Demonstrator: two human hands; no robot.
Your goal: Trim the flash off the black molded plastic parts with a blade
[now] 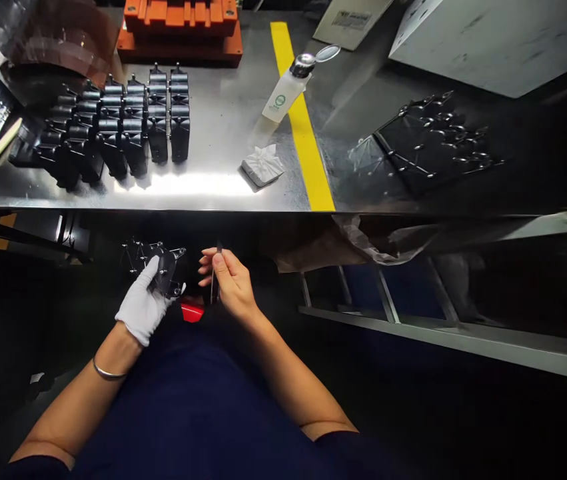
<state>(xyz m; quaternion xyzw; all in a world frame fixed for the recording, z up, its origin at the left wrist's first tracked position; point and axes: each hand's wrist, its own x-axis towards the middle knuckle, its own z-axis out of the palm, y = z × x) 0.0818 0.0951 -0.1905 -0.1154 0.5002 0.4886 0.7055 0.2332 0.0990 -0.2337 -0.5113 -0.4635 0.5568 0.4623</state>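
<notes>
My left hand (138, 308), in a white glove, grips a black moulded part (167, 272) with thin posts and small ringed ends, in front of the bench edge. My bare right hand (236, 283) is closed around a slim dark tool (214, 288), held upright between thumb and fingers. Its exact kind cannot be made out. A small gap separates the tool from the part. Just below and between the hands shows a bright red piece (192, 312); what it belongs to is unclear.
Rows of black parts (133, 127) stand on the metal bench (213, 133), below an orange fixture (180, 33). Right of them are a wrapped white pad (263, 165), an open-lidded bottle (286, 93) and yellow tape (308, 153). More black parts (423, 137) lie farther right, near a metal frame (388, 323).
</notes>
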